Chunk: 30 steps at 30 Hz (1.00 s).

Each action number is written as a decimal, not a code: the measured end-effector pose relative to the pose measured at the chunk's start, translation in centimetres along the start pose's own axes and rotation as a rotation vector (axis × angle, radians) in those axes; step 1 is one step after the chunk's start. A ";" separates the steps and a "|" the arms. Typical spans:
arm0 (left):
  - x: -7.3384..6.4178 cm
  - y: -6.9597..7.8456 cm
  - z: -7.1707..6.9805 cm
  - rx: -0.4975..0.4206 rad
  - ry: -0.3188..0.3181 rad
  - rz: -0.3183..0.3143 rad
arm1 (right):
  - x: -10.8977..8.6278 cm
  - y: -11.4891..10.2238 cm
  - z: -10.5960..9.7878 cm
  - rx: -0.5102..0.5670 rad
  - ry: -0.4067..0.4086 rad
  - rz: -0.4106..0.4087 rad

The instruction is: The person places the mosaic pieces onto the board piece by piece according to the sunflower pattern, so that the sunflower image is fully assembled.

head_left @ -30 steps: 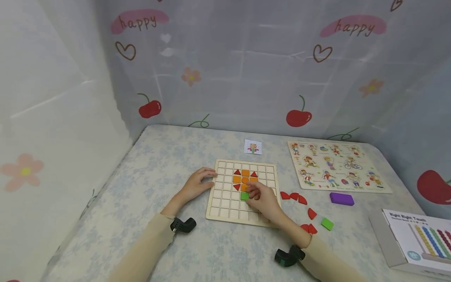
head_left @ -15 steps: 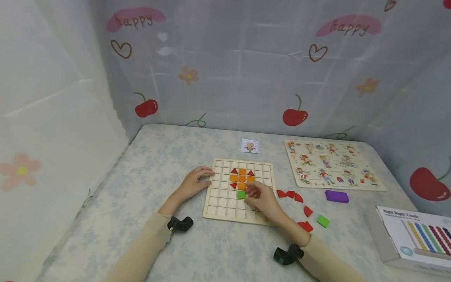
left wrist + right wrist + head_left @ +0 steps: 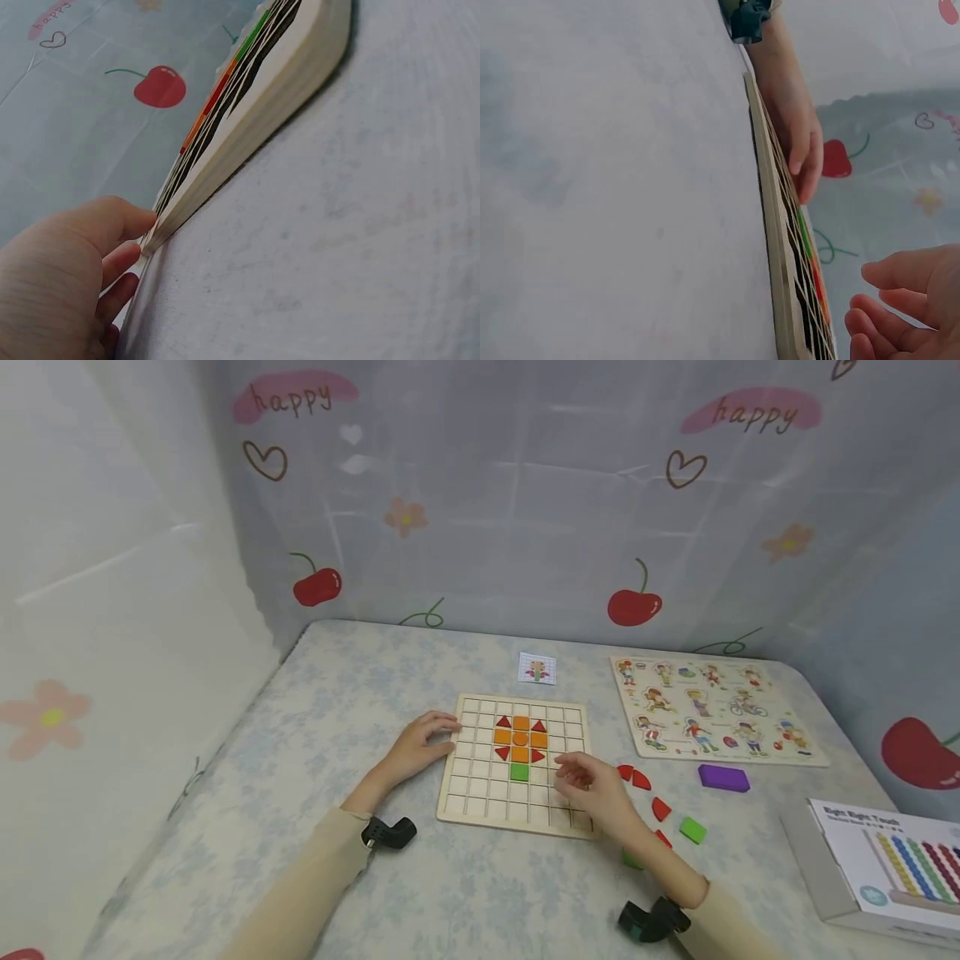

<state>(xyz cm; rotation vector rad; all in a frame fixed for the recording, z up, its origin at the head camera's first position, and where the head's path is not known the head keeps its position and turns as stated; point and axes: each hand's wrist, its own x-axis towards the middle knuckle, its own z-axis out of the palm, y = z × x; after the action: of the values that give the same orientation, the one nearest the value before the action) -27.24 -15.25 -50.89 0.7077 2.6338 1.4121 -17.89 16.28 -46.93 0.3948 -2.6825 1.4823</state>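
Note:
My left hand (image 3: 414, 749) rests at the left edge of the wooden grid board (image 3: 476, 811); in the left wrist view its thumb and fingertips meet the board's rim, fingers relaxed. Over the board's right side hovers my right hand (image 3: 597, 787), its fingers loosely bent and holding nothing. Orange squares (image 3: 521, 723) form a cross around an orange circle (image 3: 521, 739). Red triangles sit at its corners, among them the lower right triangle (image 3: 537, 756). A green square (image 3: 519, 772) lies directly below the cross.
Right of the board lie several red quarter-circle pieces (image 3: 661, 808) and a loose green square (image 3: 693, 830). A purple block (image 3: 723, 778), a picture puzzle board (image 3: 720, 710) and a white box (image 3: 877, 868) stand farther right. Behind the board is a small pattern card (image 3: 537, 668).
My right hand has drawn back to the right from the pattern, uncovering a red triangle at its lower right. The left hand stays at the board's edge.

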 end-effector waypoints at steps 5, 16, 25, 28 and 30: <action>-0.2 -0.1 -0.1 0.016 0.013 0.011 | -3.7 1.3 -4.3 -0.157 0.093 0.098; -0.5 -0.6 -0.1 0.015 0.019 0.002 | -9.2 5.1 -10.0 -0.381 0.144 0.403; -0.2 -0.2 0.1 0.004 0.005 -0.016 | -9.6 6.1 -9.9 -0.286 0.244 0.369; -0.1 -0.1 0.1 0.006 0.001 -0.008 | -9.4 5.8 -9.9 -0.254 0.276 0.410; 0.0 0.1 0.1 0.005 0.002 -0.002 | -9.0 5.2 -9.7 -0.226 0.279 0.427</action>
<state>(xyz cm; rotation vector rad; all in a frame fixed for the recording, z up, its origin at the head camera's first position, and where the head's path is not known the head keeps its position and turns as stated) -27.17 -15.11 -50.90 0.7041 2.6391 1.4068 -11.26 28.85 -47.52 -0.3909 -2.7617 1.1738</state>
